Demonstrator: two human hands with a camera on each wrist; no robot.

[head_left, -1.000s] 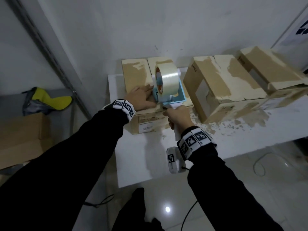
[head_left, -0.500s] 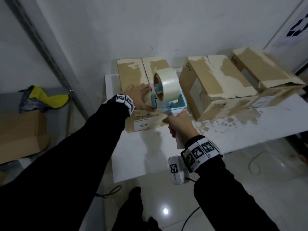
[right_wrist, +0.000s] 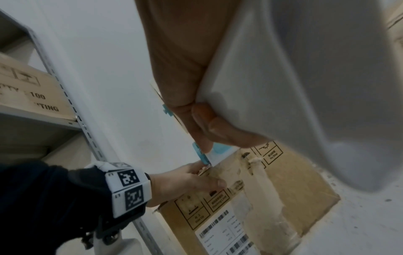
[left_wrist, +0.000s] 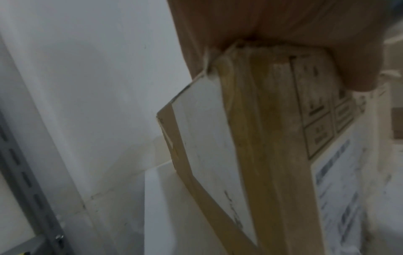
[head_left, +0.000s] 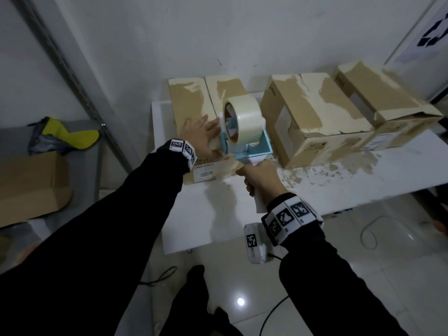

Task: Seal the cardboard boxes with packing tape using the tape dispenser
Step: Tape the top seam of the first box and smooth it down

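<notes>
A worn cardboard box [head_left: 189, 103] lies at the left end of the white table [head_left: 218, 214], with a barcode label on its front face [right_wrist: 229, 229]. My left hand [head_left: 200, 135] presses flat on the box top, fingers straight. My right hand [head_left: 260, 177] grips the white handle [right_wrist: 305, 86] of a blue tape dispenser [head_left: 252, 147], which carries a clear tape roll [head_left: 243, 121]. The dispenser's front sits at the box's near top edge, beside my left hand. In the left wrist view my palm covers the box edge [left_wrist: 261, 120].
Two more worn cardboard boxes [head_left: 312, 117] [head_left: 388, 103] stand to the right on the table. Paper scraps litter the tabletop [head_left: 339, 170]. A metal shelf upright [head_left: 72, 76] with cartons [head_left: 29, 185] stands left. Cables lie on the tiled floor [head_left: 368, 236].
My right hand has drawn the dispenser slightly toward me along the box top to its near edge. My left hand stays pressed on the box. The head view shifted a little.
</notes>
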